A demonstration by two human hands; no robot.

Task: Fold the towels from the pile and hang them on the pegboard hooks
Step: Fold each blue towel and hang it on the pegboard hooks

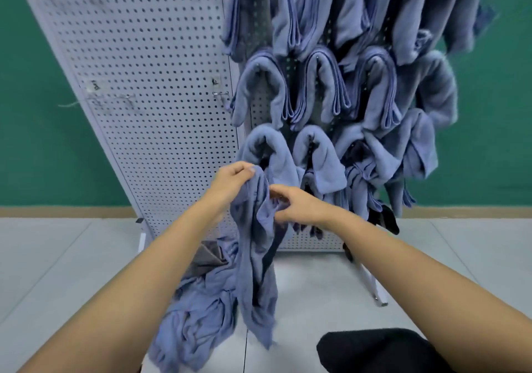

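The blue towel (256,257) hung long and straight down. The left hand (231,181) gripped its top; the right hand (299,205) pinched it just beside. The tags (95,86) on the pegboard (144,41) were too blurry to read.

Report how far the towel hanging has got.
Done: many folded towels hang in rows on the right pegboard panel. In hand: the left hand and right hand both grip one unfolded towel, held up before the board. Left: a pile of towels lies on the floor, and the left panel carries no towels, with a hook free.
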